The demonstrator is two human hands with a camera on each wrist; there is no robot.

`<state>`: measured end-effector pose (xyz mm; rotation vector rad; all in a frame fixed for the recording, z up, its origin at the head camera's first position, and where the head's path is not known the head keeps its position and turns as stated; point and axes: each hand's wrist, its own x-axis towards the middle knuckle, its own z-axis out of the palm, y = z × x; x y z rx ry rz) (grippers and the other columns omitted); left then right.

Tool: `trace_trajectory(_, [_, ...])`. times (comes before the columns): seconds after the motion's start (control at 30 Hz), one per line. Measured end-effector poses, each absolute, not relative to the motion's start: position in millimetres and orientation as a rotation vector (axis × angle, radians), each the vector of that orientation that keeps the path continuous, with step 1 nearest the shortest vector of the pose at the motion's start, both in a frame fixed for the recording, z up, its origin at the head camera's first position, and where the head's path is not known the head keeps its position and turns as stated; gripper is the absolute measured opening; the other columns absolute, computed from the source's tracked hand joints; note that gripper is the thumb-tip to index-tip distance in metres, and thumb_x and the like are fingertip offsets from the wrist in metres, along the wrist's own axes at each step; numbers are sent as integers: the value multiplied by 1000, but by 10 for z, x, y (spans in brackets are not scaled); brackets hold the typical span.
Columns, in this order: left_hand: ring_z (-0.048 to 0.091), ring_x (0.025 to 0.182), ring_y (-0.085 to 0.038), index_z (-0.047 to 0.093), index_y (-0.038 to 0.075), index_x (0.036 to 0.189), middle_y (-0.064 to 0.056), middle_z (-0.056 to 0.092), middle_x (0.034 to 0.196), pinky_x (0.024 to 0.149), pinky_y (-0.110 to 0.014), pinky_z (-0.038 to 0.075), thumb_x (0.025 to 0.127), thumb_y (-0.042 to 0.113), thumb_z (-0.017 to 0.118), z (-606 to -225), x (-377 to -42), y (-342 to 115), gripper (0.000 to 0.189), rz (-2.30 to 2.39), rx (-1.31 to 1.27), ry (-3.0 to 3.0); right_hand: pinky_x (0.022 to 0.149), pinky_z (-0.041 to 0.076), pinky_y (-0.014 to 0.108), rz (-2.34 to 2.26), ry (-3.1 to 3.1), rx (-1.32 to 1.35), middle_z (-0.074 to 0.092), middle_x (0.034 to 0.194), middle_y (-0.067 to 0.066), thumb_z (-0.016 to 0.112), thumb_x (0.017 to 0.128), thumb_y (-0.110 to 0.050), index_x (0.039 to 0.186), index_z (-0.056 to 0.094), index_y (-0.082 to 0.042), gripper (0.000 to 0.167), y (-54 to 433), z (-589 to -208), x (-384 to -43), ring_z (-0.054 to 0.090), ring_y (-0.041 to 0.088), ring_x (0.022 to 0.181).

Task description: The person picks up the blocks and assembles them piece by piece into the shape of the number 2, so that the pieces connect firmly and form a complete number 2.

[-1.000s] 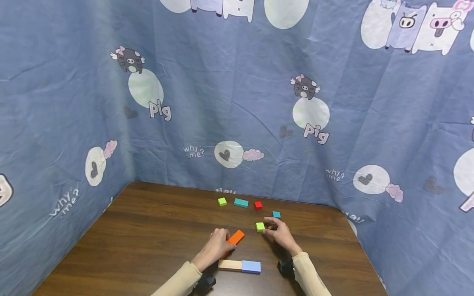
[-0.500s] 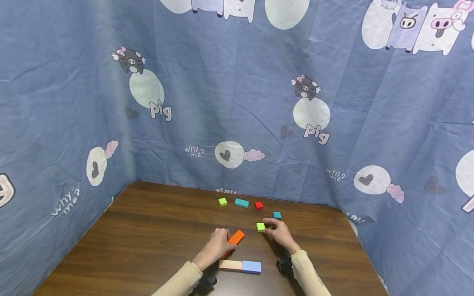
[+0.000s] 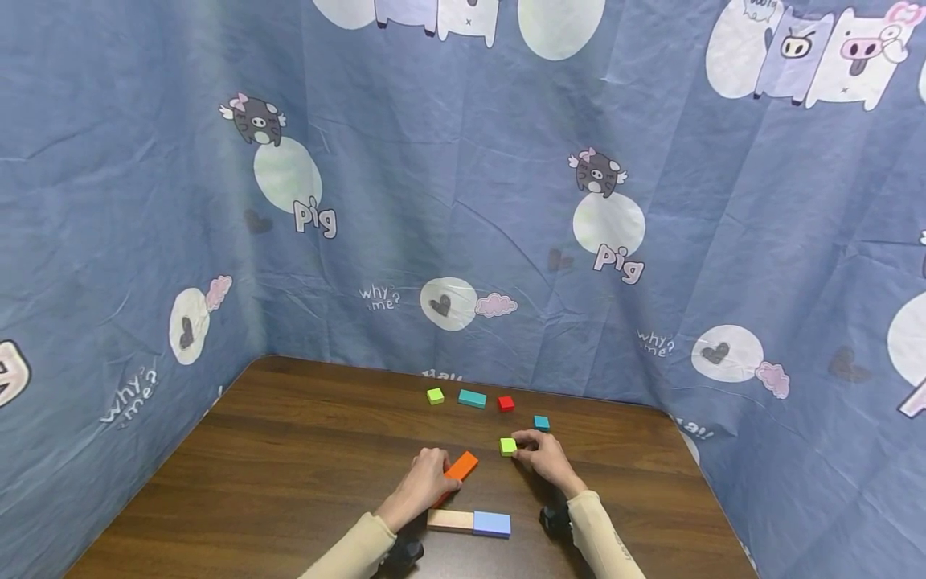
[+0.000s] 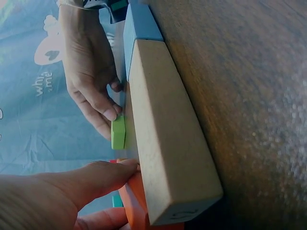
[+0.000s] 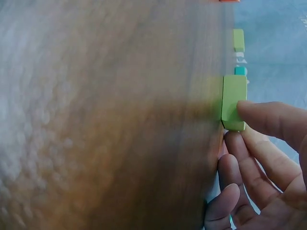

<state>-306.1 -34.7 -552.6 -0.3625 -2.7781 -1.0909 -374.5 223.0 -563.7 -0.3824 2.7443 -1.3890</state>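
Note:
My left hand [image 3: 427, 478] grips an orange block [image 3: 461, 465] that lies slantwise on the table, its thumb on the near side; the hand covers part of the block. Just in front, a plain wooden block [image 3: 450, 520] and a blue block [image 3: 492, 524] lie end to end in a row. My right hand [image 3: 547, 458] holds a small lime green block [image 3: 508, 447] at its right side, on the table. In the right wrist view the thumb [image 5: 259, 115] lies against this green block [image 5: 234, 98], while the other fingers are curled beyond and below it, partly hidden.
Farther back on the brown table [image 3: 304, 450] lie another lime green block [image 3: 435, 396], a teal block [image 3: 473, 399], a red block [image 3: 506, 404] and a small blue-teal block [image 3: 541, 422]. A blue printed curtain [image 3: 405, 201] hangs along the table's back and sides.
My right hand and the green block have shifted very slightly left. The left hand and the orange block stay where they were.

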Motion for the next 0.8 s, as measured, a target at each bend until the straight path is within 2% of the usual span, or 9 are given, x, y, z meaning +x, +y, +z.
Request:
trace_trajectory(0.4, [44,57,-14,60,2,71,-1,54,66,51,-25,36,66,15,85,-5542,-3066,-351,28,-1085,-357,-2763,63,46,25,-1333,2796,-397,70,100,8,74,82,-12,110,69,-7,28,2208,-5616,-3729,57,13,80])
trace_trajectory(0.8, [42,57,-13,59,2,71,0,52,65,51,-23,33,67,14,85,-5531,-3053,-344,29,-1098,-352,-2768,58,45,24,-1325,2816,-360,69,94,5,76,82,-14,106,69,-9,26,2166,-5623,-3719,54,12,73])
